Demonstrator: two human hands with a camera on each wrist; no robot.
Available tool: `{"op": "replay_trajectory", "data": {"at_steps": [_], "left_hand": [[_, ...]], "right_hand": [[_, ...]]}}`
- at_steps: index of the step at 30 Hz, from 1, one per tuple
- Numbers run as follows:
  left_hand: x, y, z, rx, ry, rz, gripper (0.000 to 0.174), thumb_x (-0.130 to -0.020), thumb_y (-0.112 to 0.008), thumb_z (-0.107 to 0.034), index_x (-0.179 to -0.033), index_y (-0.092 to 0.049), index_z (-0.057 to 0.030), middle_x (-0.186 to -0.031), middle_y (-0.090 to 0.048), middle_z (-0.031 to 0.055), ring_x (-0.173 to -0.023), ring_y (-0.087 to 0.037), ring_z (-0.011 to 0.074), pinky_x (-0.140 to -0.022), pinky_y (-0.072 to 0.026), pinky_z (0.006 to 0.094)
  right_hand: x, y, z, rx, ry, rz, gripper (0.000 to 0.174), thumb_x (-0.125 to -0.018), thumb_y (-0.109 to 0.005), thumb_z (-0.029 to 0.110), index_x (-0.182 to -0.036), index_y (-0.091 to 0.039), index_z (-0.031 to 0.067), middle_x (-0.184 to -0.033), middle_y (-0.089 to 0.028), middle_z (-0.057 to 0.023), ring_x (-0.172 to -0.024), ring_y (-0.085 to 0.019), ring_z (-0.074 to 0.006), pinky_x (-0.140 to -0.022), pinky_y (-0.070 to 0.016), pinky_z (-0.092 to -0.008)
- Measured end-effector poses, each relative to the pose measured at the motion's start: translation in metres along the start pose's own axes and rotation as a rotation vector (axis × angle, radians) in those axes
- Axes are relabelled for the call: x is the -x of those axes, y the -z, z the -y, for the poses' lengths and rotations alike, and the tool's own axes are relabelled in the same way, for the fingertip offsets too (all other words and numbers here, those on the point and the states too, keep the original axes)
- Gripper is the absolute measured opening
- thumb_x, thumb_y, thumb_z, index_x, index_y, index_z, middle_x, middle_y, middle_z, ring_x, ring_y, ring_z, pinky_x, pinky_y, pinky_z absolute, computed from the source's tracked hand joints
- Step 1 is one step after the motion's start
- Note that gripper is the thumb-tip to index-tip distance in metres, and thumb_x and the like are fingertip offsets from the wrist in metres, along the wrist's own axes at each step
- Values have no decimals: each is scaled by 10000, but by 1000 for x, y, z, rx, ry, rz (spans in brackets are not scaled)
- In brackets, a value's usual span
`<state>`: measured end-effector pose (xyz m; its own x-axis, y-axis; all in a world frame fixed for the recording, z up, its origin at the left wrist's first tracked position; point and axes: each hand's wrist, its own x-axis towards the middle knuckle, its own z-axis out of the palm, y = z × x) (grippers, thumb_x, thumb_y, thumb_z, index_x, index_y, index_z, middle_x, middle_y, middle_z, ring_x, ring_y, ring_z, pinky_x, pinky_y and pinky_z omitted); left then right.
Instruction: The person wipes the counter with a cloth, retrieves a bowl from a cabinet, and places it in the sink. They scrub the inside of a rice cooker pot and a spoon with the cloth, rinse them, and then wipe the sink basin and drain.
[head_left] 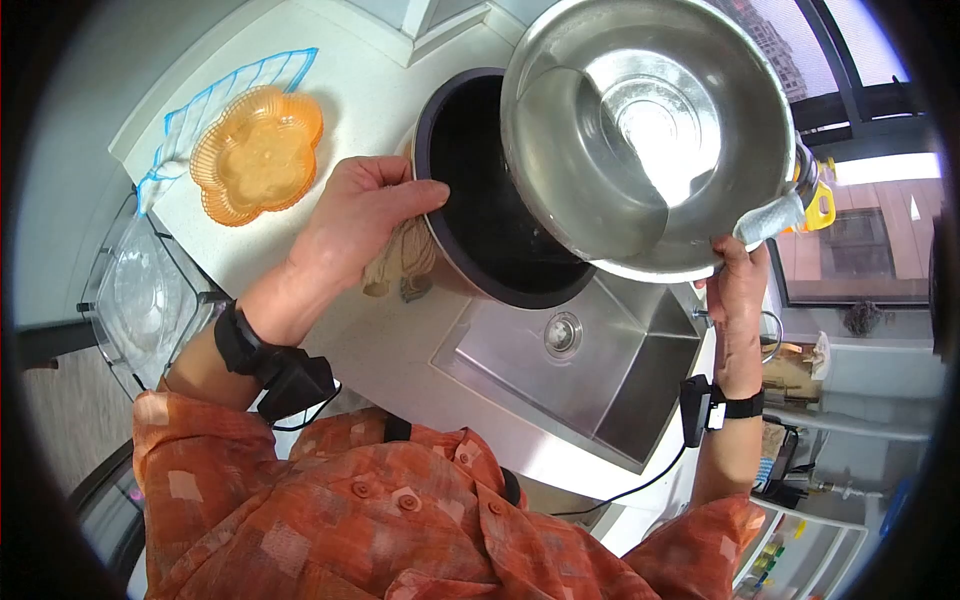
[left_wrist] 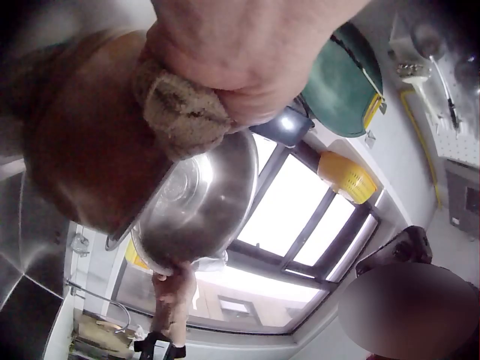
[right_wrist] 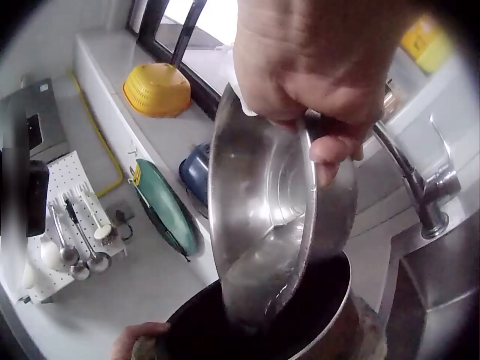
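Observation:
A dark-lined pot is tipped beside the sink, and my left hand grips its near-left rim with the thumb over the edge. Beneath that hand, a beige rope-like bundle lies against the pot's outer wall. My right hand holds the rim of a wide steel basin, fingers curled over the edge in the right wrist view. The basin leans over the pot's mouth, and clear water lies along its lowered side, reaching the lip above the dark interior. A whitish cloth hangs by the right hand.
An orange flower-shaped dish and a blue-striped cloth lie on the counter at left. Below the pot is a steel sink with a faucet. A yellow basket and green board stand by the window.

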<state>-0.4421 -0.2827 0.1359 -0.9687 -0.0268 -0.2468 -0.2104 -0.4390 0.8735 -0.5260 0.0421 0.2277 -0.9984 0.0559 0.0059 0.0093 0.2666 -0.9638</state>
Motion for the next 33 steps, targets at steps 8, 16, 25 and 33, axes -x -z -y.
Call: {"op": "replay_trajectory", "data": {"at_steps": [8, 16, 25, 33], "left_hand": [[3, 3, 0, -13, -11, -54, 70, -774, -611, -53, -764, -629, 14, -695, -604, 17, -598, -537, 56, -548, -430, 191], [6, 17, 9, 107, -6, -71, 103, -761, -619, -67, -806, -646, 22, -735, -620, 22, -638, -538, 58, -598, -431, 197], [10, 28, 13, 125, 22, -65, 100, -760, -620, -68, -803, -645, 19, -741, -629, 30, -650, -559, 74, -622, -441, 206], [8, 30, 17, 160, 3, -69, 84, -753, -616, -49, -805, -638, 13, -765, -631, 51, -670, -574, 97, -630, -445, 209]], "right_hand": [[-11, -28, -22, 20, 139, -157, 260, -712, -520, 34, -962, -474, -18, -802, -524, -90, -526, -529, -178, -331, -405, -263], [-17, -51, -33, -64, 292, -227, 197, -762, -527, 87, -922, -513, -28, -810, -550, -106, -558, -549, -157, -359, -442, -244], [-10, -65, -37, 279, 690, -208, 233, -813, -564, 79, -986, -541, -75, -980, -573, -88, -810, -533, -146, -754, -434, -251], [29, -44, -16, 349, 951, -240, 172, -810, -558, -25, -973, -554, -80, -965, -595, -90, -832, -535, -111, -772, -430, -228]]}}
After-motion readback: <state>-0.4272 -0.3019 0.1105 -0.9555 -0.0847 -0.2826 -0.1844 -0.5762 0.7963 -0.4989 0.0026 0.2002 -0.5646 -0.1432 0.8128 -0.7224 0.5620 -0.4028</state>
